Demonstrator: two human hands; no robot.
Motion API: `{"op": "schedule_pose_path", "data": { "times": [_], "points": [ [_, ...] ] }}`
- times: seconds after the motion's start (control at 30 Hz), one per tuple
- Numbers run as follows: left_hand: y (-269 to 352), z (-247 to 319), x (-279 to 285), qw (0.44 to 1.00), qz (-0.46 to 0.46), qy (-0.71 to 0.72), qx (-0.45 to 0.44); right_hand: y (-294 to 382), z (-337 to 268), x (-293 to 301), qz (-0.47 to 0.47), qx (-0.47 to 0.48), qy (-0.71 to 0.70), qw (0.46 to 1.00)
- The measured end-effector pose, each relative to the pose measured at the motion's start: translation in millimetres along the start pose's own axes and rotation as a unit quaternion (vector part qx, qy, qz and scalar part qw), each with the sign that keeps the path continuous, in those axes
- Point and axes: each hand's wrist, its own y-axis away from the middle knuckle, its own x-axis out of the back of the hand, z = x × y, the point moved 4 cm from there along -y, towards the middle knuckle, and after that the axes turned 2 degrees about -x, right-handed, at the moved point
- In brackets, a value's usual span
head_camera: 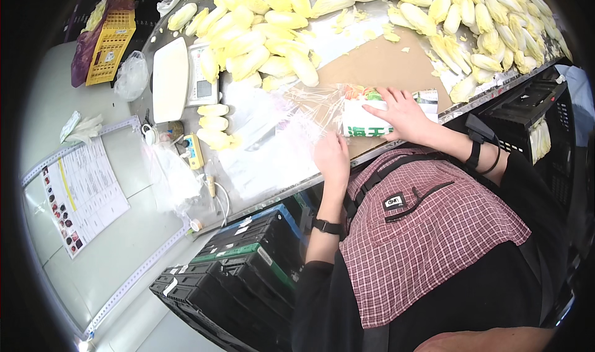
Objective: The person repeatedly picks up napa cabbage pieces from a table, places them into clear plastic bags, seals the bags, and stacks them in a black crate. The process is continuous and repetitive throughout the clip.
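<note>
A white, green and orange printed plastic bag point(367, 112), with a crinkled clear end on its left, lies on brown cardboard point(381, 63) by the worktable's near edge. My right hand point(402, 114) rests on its printed part, fingers spread. At the lower corner of the clear end, my left hand point(332, 154) has its fingers curled on the film; the fingertips are partly hidden. Pale yellow napa cabbage hearts point(241, 40) are heaped beyond the bag, and more point(492, 21) lie at the far right. Several small hearts point(214, 123) sit in a column near the scale.
A digital scale point(203, 80) with a white plate point(171, 80) stands at the left. Nearby are a yellow device point(194, 152), cables and crumpled clear plastic point(172, 180). Black crates point(232, 277) stand below the table edge, and another crate point(553, 138) is at the right.
</note>
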Motion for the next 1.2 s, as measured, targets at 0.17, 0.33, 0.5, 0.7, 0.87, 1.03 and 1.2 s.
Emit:
{"op": "schedule_pose_path", "data": {
  "times": [0.17, 0.33, 0.5, 0.7, 0.87, 1.03, 1.2],
  "points": [
    [-11, 34, 19, 0.997, 0.059, 0.038, -0.032, -4, -16, 12, 0.005, 0.084, -0.06, 0.995],
    [-38, 69, 55, 0.989, 0.107, 0.08, -0.071, -19, -17, 25, 0.064, 0.026, -0.076, 0.995],
    [-71, 95, 91, 0.989, 0.124, 0.056, -0.061, -35, -19, 39, 0.068, -0.045, -0.315, 0.946],
    [-50, 64, 135, 0.829, 0.475, 0.296, -0.009, -38, -16, 45, -0.016, -0.154, -0.601, 0.784],
    [-64, 43, 73, 0.672, 0.147, 0.701, 0.189, -51, -32, 48, 0.005, -0.079, -0.522, 0.85],
    [-49, 79, 45, 0.52, 0.07, 0.82, 0.229, -64, -33, 59, 0.081, -0.102, -0.451, 0.883],
    [-59, 82, 69, 0.436, 0.089, 0.854, 0.269, -40, -40, 89, 0.175, -0.004, -0.285, 0.943]
  ]
}}
